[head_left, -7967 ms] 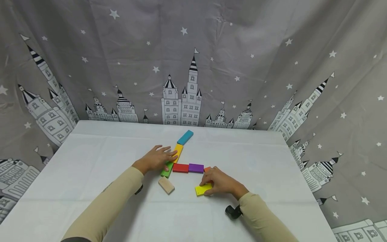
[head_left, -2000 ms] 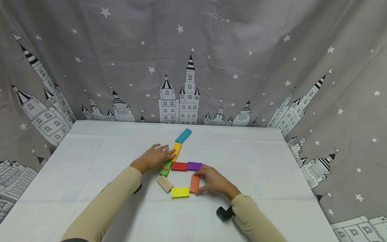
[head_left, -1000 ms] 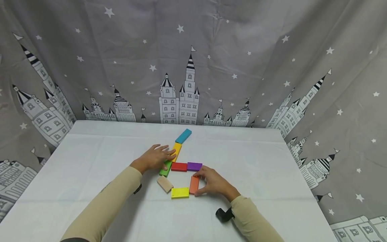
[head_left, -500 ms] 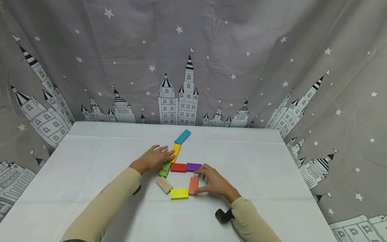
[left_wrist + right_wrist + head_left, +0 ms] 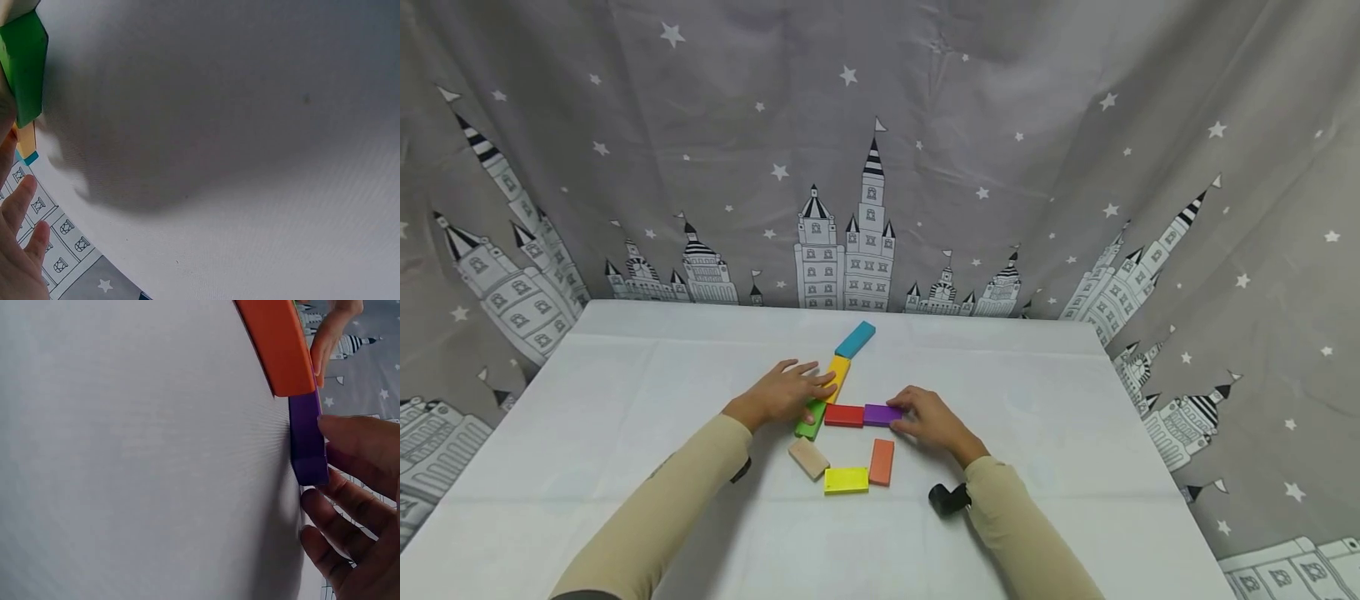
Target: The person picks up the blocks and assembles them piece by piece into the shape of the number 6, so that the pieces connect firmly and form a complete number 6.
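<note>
My left hand (image 5: pixel 782 393) lies with spread fingers over the joint of the green block (image 5: pixel 810 420) and the orange-yellow block (image 5: pixel 839 374), partly covering both. My right hand (image 5: pixel 932 419) has its thumb and fingers around the right end of the purple block (image 5: pixel 880 414), pinching its long sides. Left of the purple block, end to end, lies the red block (image 5: pixel 845 416). Below them are the orange block (image 5: pixel 882 462), the bright yellow block (image 5: pixel 846 481) and the plain wood block (image 5: pixel 808 459). A blue block (image 5: pixel 855 339) continues the slanted line at the top.
The blocks lie flat on a white-covered table (image 5: pixel 1037 392). A grey curtain (image 5: pixel 970 167) with castles and stars hangs behind the far edge. A black wrist camera (image 5: pixel 947 500) sits on the right wrist, close to the tabletop.
The right hand set down the bright yellow block, turned the orange block upright beside it, then let go and moved up to the purple block. The left hand has stayed in place.
</note>
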`<state>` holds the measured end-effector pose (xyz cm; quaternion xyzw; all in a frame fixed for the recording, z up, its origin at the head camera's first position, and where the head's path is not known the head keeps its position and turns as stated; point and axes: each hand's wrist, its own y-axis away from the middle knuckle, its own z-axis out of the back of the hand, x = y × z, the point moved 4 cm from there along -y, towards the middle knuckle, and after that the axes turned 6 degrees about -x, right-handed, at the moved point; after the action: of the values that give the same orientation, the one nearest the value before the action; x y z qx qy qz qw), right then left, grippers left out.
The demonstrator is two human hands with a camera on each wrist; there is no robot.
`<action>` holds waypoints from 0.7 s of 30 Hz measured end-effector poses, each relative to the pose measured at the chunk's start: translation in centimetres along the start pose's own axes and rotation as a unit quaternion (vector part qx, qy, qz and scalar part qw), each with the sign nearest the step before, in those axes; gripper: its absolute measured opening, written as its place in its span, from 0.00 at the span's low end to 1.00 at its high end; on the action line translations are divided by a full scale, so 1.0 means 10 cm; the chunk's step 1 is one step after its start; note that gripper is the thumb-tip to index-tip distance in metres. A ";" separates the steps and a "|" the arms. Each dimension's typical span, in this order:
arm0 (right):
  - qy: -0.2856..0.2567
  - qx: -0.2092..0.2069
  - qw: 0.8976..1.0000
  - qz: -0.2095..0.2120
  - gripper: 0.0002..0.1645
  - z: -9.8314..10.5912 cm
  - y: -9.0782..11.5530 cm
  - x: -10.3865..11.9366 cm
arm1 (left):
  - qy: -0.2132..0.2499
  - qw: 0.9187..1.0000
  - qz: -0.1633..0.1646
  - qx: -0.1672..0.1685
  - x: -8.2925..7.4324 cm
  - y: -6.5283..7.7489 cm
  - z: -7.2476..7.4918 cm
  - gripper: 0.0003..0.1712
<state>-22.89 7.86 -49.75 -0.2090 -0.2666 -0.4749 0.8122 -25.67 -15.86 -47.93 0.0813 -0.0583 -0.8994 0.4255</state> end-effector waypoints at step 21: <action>-0.038 -0.026 0.994 -0.102 0.20 -0.07 0.02 -0.01 | -0.008 1.000 -0.007 -0.003 0.02 -0.02 -0.03 0.38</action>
<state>-22.60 7.66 -50.35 -0.2199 -0.3041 -0.5537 0.7434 -25.92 -15.91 -48.27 0.0733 -0.0580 -0.9032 0.4189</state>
